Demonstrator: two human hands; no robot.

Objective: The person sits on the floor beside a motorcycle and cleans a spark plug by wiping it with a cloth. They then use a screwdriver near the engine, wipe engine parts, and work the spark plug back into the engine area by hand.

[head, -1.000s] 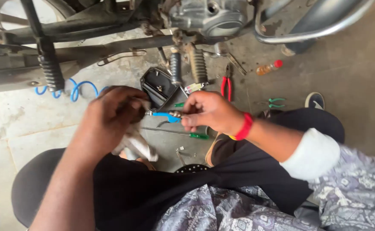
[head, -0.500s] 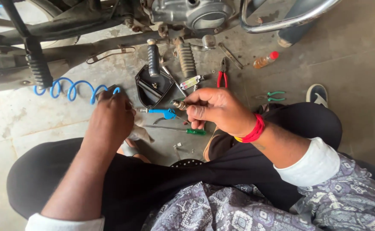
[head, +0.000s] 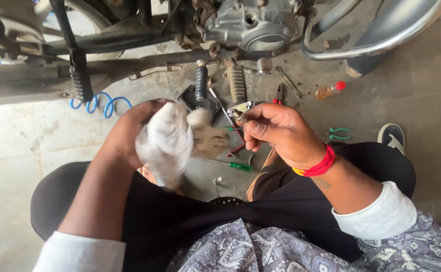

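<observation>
Left hand (head: pixel 140 126) with rag (head: pixel 167 141) lies left of right hand (head: pixel 281 133) holding a small metal part (head: pixel 239 117); engine (head: pixel 250 22) beyond, bottle (head: pixel 330 90) and pliers (head: pixel 339 133) at right on floor (head: pixel 422 100).

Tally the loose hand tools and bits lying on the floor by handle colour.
Red-handled pliers: 1
Green-handled tools: 2, a screwdriver and a pair of green grips
Plain metal bar: 1
Total: 4
</observation>
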